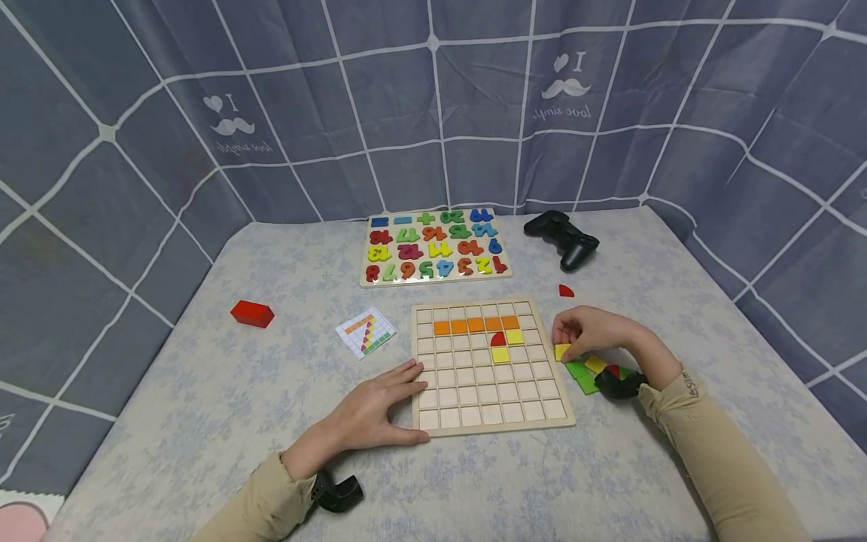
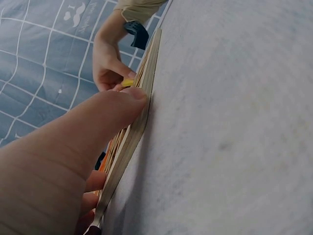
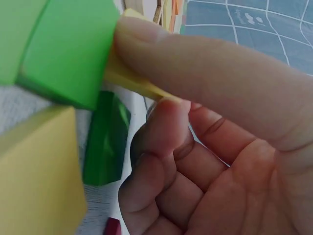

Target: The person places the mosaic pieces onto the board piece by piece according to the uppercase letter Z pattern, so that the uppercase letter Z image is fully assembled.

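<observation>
In the head view my left hand (image 1: 371,410) rests along the left edge of a wooden grid board (image 1: 450,376), fingers extended and thumb at the near corner. In the left wrist view the thumb lies over the board's rim (image 2: 128,147). Just right of the board, my right hand (image 1: 596,331) pinches a yellow square tile (image 1: 561,351) between thumb and fingers. On the grid are a row of orange tiles (image 1: 476,324), a red quarter-round tile (image 1: 498,339) and two yellow tiles (image 1: 500,354). Green tiles (image 1: 584,379) lie in a pile below the right hand.
A pattern card (image 1: 366,332) showing a 7 lies left of the board, with a red block (image 1: 253,314) farther left. Behind stand a number puzzle (image 1: 433,280) and a black game controller (image 1: 562,239). A loose red quarter-round tile (image 1: 566,290) lies near the controller.
</observation>
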Demonstrator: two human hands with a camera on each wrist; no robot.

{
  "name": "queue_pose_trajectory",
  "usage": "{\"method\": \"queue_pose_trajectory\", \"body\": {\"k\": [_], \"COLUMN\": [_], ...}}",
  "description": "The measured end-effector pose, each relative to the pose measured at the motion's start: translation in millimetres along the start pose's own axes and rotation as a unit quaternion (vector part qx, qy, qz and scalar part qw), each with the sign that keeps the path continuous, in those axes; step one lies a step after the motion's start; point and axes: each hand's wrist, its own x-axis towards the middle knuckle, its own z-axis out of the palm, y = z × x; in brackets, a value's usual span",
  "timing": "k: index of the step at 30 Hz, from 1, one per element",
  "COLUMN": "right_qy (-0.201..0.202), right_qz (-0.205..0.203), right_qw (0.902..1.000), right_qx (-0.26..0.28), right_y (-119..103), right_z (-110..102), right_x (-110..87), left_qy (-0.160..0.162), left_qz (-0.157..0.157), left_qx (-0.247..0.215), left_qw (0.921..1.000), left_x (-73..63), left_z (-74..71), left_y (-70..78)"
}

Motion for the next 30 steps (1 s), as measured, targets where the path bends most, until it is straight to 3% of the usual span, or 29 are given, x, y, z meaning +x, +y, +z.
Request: {"method": "queue_pose_trajectory", "body": {"k": [8, 11, 18, 30], "right_qy": [-0.001, -0.007, -0.006, 0.006], "right_qz": [-0.018, -0.046, -0.104, -0.118], "right_qw": [0.9998, 0.9989, 0.9945, 0.9917], "right_qx": [-0.006, 0.004, 0.008, -0.051], "right_y": [-10.3, -18.6, -41.8, -72.7], "right_z": [-2.2, 1.6, 21.1, 56.5], "right_x": [-4.0, -1.9, 13.0, 40.0], "left_qy": [0.004, 0.005, 0.008, 0.010], "left_qz": [0.003, 0.004, 0.007, 0.006], "left_qx": [-0.001, -0.002, -0.002, 0.000], "left_qw": [1.0000, 1.0000, 0.9999, 0.9999], "left_x": [-0.4, -0.6, -0.6, -1.1], "left_z": [0.2, 0.3, 0.7, 0.9], "left_y": [0.0, 0.3, 0.4, 0.5]}}
